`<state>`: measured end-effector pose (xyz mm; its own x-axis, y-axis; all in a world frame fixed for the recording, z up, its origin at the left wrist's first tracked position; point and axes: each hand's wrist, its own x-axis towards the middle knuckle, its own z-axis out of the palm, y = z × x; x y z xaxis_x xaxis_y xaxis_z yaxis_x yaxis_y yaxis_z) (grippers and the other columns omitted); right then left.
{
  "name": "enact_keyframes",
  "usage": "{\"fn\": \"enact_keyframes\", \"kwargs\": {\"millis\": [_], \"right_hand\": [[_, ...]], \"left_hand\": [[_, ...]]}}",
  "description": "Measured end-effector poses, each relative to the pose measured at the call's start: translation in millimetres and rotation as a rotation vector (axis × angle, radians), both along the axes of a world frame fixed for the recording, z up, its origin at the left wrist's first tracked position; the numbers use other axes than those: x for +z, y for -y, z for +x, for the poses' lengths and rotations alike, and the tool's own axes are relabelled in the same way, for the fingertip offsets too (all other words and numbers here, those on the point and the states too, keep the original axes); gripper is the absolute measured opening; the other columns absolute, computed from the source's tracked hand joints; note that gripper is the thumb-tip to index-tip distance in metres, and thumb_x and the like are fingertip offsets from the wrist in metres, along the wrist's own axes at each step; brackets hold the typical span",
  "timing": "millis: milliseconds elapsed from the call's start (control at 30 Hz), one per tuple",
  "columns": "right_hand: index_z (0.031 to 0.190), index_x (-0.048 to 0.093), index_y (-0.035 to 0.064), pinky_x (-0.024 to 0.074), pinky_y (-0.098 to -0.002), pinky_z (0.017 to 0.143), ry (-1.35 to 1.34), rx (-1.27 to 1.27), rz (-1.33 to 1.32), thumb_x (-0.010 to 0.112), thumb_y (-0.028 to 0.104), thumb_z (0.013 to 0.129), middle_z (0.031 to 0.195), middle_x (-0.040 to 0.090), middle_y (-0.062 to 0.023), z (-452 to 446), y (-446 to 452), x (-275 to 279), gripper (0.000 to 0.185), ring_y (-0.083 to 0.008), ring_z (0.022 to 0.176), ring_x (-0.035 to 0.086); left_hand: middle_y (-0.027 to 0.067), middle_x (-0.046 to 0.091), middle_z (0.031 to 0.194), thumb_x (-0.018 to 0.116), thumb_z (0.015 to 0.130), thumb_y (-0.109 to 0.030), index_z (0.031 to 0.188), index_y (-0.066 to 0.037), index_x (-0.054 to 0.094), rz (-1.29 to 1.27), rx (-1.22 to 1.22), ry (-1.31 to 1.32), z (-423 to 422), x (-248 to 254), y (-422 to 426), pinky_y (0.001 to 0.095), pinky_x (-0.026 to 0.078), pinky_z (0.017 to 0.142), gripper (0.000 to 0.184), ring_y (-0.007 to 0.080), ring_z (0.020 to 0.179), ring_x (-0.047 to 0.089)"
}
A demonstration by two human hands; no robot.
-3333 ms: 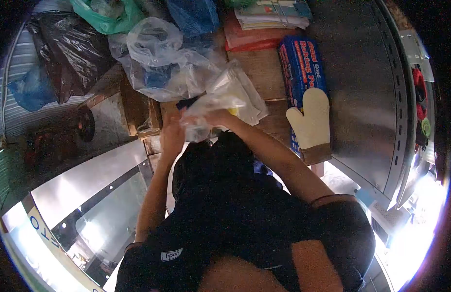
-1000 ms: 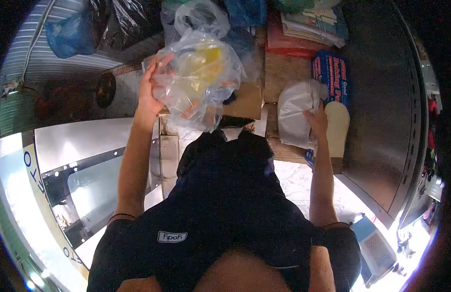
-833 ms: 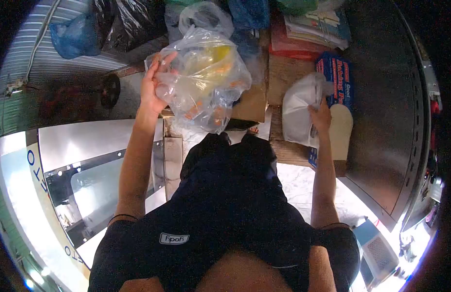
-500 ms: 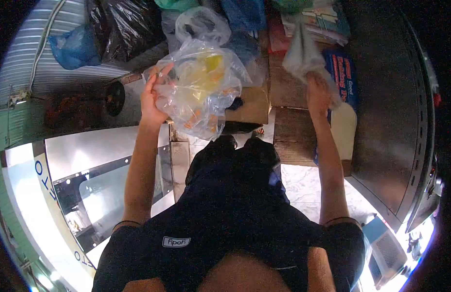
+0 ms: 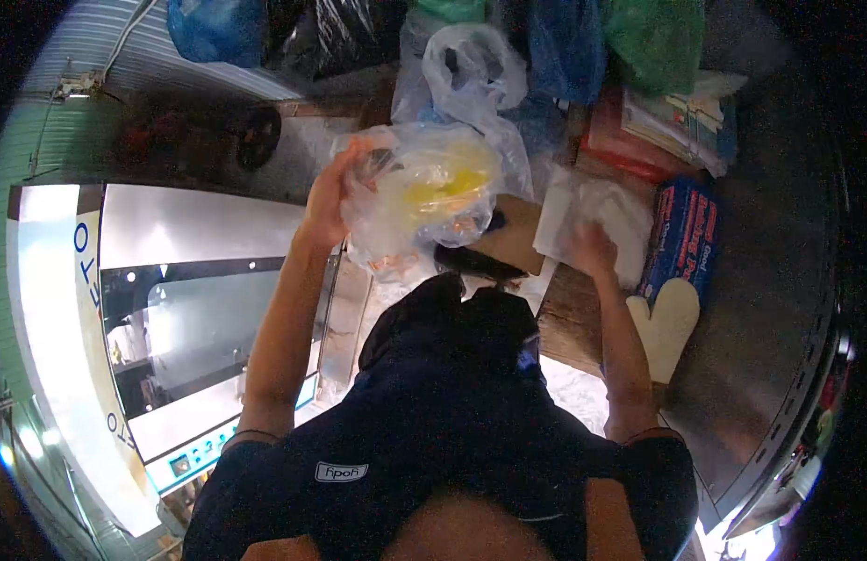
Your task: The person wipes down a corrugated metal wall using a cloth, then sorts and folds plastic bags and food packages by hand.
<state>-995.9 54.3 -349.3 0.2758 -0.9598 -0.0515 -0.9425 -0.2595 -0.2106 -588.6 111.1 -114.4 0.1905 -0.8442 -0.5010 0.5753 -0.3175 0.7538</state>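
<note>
My left hand (image 5: 332, 201) is closed on the side of a clear plastic bag (image 5: 424, 210). Yellow and orange pieces show through its film, but I cannot make out what they are. On the other side, my right hand (image 5: 592, 248) grips a whitish, translucent sheet or bag (image 5: 569, 201), smeared by motion. That sheet hangs over a wooden surface (image 5: 578, 318), near a blue box (image 5: 681, 238) with red lettering and a cream oven mitt (image 5: 672, 327).
Several plastic bags hang along the top, among them a clear one (image 5: 466, 79), a blue one (image 5: 564, 47) and a green one (image 5: 653, 42). A steel oven with a glass door (image 5: 200, 318) stands at left. A dark metal panel (image 5: 760, 309) rises at right.
My right hand has come down and slightly inward, and the whitish sheet is now spread wider. My left hand has shifted right with the clear bag. The whole view has turned.
</note>
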Motion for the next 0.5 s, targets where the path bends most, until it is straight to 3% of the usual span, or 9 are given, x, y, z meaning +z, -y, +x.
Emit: {"fn": "enact_keyframes", "kwargs": {"millis": [33,67,100,200,267,300,367,400,500], "right_hand": [[0.116,0.059,0.0128,0.0463,-0.05,0.092,0.176,-0.027,0.002,0.059,0.018,0.087,0.119,0.058,-0.0168,16.1,7.8,30.5,0.029,-0.0375,0.11,0.056],[0.112,0.06,0.0108,0.0465,-0.0486,0.093,0.498,-0.007,-0.413,0.069,0.023,0.081,0.112,0.061,-0.0175,33.6,9.0,60.5,0.034,-0.0396,0.109,0.056],[0.11,0.06,0.0089,0.0481,-0.0471,0.09,0.644,0.147,-0.351,0.069,0.024,0.081,0.106,0.062,-0.0172,56.3,-0.4,120.2,0.033,-0.039,0.105,0.058],[0.106,0.063,0.0071,0.0526,-0.0411,0.075,0.898,0.413,-0.132,0.066,0.023,0.083,0.097,0.065,-0.0174,133.3,-36.5,169.5,0.028,-0.0328,0.083,0.064],[0.112,0.062,0.0084,0.0523,-0.0437,0.079,0.89,0.535,-0.245,0.062,0.031,0.087,0.102,0.064,-0.0194,170.7,-42.2,169.0,0.034,-0.0344,0.086,0.064],[0.112,0.062,0.0084,0.0523,-0.0437,0.079,0.885,0.532,-0.254,0.062,0.031,0.087,0.102,0.064,-0.0194,171.4,-42.8,158.5,0.034,-0.0344,0.086,0.064],[0.119,0.06,0.0097,0.0501,-0.0462,0.085,0.358,0.651,0.501,0.061,0.034,0.089,0.11,0.06,-0.0209,170.1,-40.3,140.0,0.039,-0.037,0.097,0.062],[0.119,0.06,0.0097,0.0501,-0.0462,0.085,0.353,0.651,0.502,0.061,0.034,0.089,0.11,0.06,-0.0209,165.9,-43.2,139.3,0.039,-0.037,0.097,0.062],[0.123,0.059,0.0109,0.0476,-0.0464,0.089,0.452,0.653,0.569,0.058,0.034,0.091,0.108,0.06,-0.0203,154.4,-47.2,125.9,0.04,-0.0375,0.1,0.06]], "left_hand": [[-0.0017,0.062,0.095,0.056,0.094,-0.03,0.119,-0.013,0.06,0.012,-0.058,0.065,-4.4,0.1,-2.3,0.0266,0.053,0.069,0.03,0.012,0.078,0.06],[-0.0019,0.062,0.094,0.057,0.094,-0.029,0.119,-0.013,0.061,0.015,-0.122,0.13,-10.1,1.1,-0.4,0.0268,0.053,0.07,0.03,0.0118,0.079,0.061],[-0.0019,0.062,0.094,0.057,0.094,-0.029,0.119,-0.013,0.061,0.022,-0.129,0.121,-18.5,2.6,2.6,0.0268,0.053,0.07,0.03,0.0118,0.079,0.061],[-0.0033,0.062,0.094,0.059,0.092,-0.029,0.117,-0.012,0.063,0.032,-0.171,0.211,-41.3,6.9,16.7,0.0294,0.052,0.071,0.03,0.012,0.084,0.062],[0.0005,0.064,0.092,0.066,0.086,-0.025,0.114,-0.012,0.066,-0.164,-0.481,0.746,-39.5,11.6,25.5,0.034,0.052,0.076,0.03,0.0192,0.089,0.064],[0.0005,0.064,0.092,0.066,0.086,-0.025,0.114,-0.012,0.066,-0.174,-0.485,0.745,-34.2,21.2,31.1,0.034,0.052,0.076,0.03,0.0192,0.089,0.064],[0.008,0.062,0.104,0.073,0.076,-0.02,0.117,-0.014,0.065,-0.165,-0.582,1.99,-17.2,44.1,47.8,0.0374,0.051,0.08,0.043,0.0277,0.097,0.063],[0.008,0.062,0.104,0.073,0.076,-0.02,0.117,-0.014,0.065,-0.165,-0.581,1.986,-11.7,43.4,49.6,0.0374,0.051,0.08,0.043,0.0277,0.097,0.063],[0.0101,0.046,0.132,0.081,0.065,-0.023,0.119,-0.018,0.065,-0.588,-0.596,1.915,3.6,12.7,69.7,0.0436,0.046,0.09,0.056,0.0301,0.109,0.055]]}}
